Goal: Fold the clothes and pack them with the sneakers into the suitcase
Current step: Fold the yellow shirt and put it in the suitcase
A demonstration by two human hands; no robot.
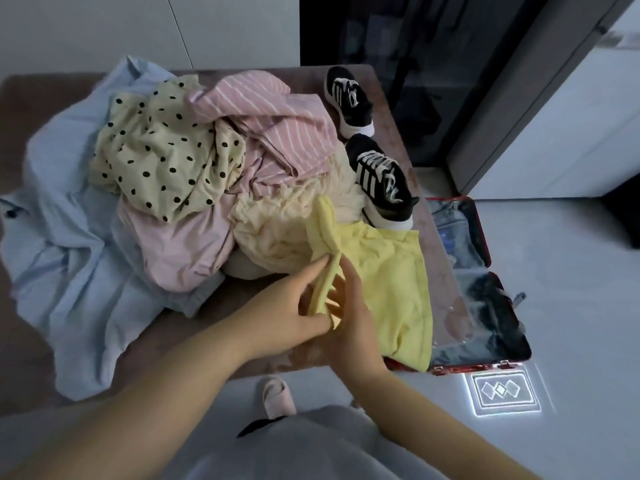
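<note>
Yellow top [391, 282] gripped: left hand [289, 306], right hand [355, 323]

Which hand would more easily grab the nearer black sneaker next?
The right hand, probably. It lies on the side of the nearer sneaker, with the open suitcase further right on the floor. The left hand would have to cross over it. Both grip the yellow garment, so one must let go first.

Two sneakers [349, 100] [381, 181], two hands [294, 313] [351, 323], one suitcase [485, 233]
</note>
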